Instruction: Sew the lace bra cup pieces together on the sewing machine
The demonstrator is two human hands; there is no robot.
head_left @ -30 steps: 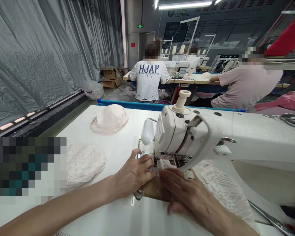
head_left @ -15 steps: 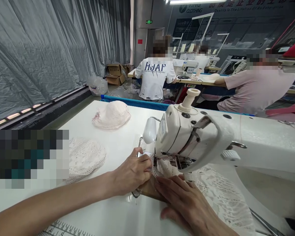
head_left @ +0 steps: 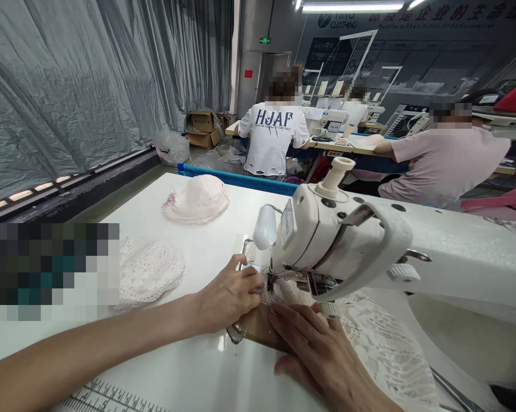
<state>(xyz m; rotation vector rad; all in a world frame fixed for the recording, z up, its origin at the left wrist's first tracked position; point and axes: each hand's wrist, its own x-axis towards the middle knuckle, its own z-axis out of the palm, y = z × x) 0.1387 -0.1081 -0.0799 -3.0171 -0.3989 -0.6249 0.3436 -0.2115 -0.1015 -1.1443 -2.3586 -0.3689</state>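
My left hand (head_left: 232, 293) is beside the needle area of a white sewing machine (head_left: 303, 229), its fingers curled down on the edge of white lace fabric (head_left: 267, 290). To its right, my right hand (head_left: 311, 340) lies flat, fingers stretched forward over the near edge of the lace and the thumb apart. Under the machine arm, more of the lace piece (head_left: 382, 343) spreads out to the right. A brown plate (head_left: 255, 327) shows between the hands, at the machine bed. The needle tip is hidden by the machine head and my fingers.
On the white table (head_left: 206, 366) lie a pale pink cap-shaped piece (head_left: 200, 197) and a white lace stack (head_left: 150, 272). A ruler (head_left: 107, 396) is at the front edge, scissors-like metal (head_left: 453, 389) at right. Co-workers sit beyond, one in a white shirt (head_left: 275, 140).
The view has shifted slightly. Both hands stay at the machine, and the lace between them has moved only a little, if at all.
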